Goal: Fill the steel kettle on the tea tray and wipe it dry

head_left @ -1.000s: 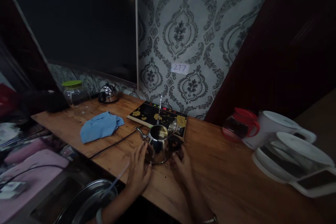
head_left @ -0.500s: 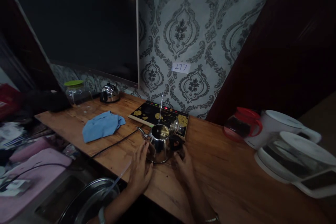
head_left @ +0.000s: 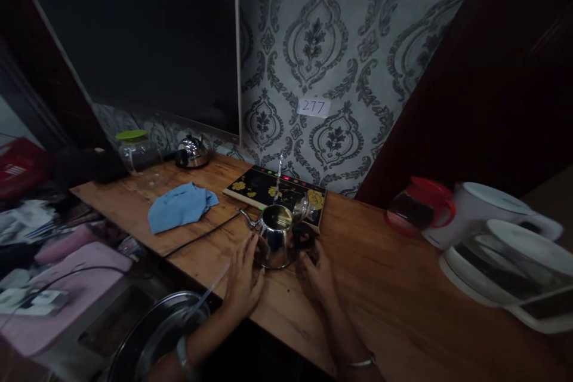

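Note:
A shiny metal teapot (head_left: 274,246) stands upright on the wooden table, its mouth uncovered, spout to the left and black handle to the right. My left hand (head_left: 244,274) lies along the teapot's left side with fingers stretched out; fingertips are at its wall. On the other side, my right hand (head_left: 319,273) is beside the black handle (head_left: 304,237), thumb and fingers apart. Behind the teapot is a black induction cooker (head_left: 257,188) with yellow flowers and a lit red light. A thin metal spout (head_left: 279,176) rises over it, and a lid with a clear knob (head_left: 302,209) is near the handle.
A blue cloth (head_left: 181,208) and black cable lie left. Behind them stand a green-lidded glass jar (head_left: 139,155) and another metal kettle (head_left: 192,152). At right are a red-lidded jug (head_left: 418,206) and white kettles (head_left: 486,209). A metal basin (head_left: 172,304) sits below the table edge.
The camera has shifted slightly, so the whole scene sits a little higher and further right. Both hands stay at the teapot with little visible change.

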Available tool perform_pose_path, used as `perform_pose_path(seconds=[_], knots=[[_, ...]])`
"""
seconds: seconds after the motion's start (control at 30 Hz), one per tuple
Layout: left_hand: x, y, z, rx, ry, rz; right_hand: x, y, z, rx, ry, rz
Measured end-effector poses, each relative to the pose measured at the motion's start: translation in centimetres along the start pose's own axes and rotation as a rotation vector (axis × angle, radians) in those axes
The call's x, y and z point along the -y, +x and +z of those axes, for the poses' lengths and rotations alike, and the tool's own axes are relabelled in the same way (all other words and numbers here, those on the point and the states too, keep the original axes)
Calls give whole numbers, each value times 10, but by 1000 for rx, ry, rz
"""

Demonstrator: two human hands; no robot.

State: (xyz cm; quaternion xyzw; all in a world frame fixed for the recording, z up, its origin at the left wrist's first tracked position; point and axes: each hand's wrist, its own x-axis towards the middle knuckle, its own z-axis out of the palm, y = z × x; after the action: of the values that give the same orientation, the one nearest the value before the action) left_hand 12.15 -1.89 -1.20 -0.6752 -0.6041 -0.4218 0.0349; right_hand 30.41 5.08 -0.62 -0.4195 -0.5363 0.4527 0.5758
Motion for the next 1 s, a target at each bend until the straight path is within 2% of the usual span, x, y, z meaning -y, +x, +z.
perform_pose_path(seconds=[0.17, 0.27, 0.43, 0.6, 1.0], knots=[[1, 0, 1, 9, -4, -4, 0, -1, 1, 21, 33, -8], [2, -1, 1, 10, -10, -10, -1, 0, 1, -19, 30, 8], [2, -1, 1, 10, -29, -5, 0, 3, -3, -92, 15, -56], [2, 0, 1, -5, -13, -2, -1, 6, -9, -143, 2, -37], [1, -1, 1, -8, -5, -6, -4, 5, -9, -108, 12, -33]])
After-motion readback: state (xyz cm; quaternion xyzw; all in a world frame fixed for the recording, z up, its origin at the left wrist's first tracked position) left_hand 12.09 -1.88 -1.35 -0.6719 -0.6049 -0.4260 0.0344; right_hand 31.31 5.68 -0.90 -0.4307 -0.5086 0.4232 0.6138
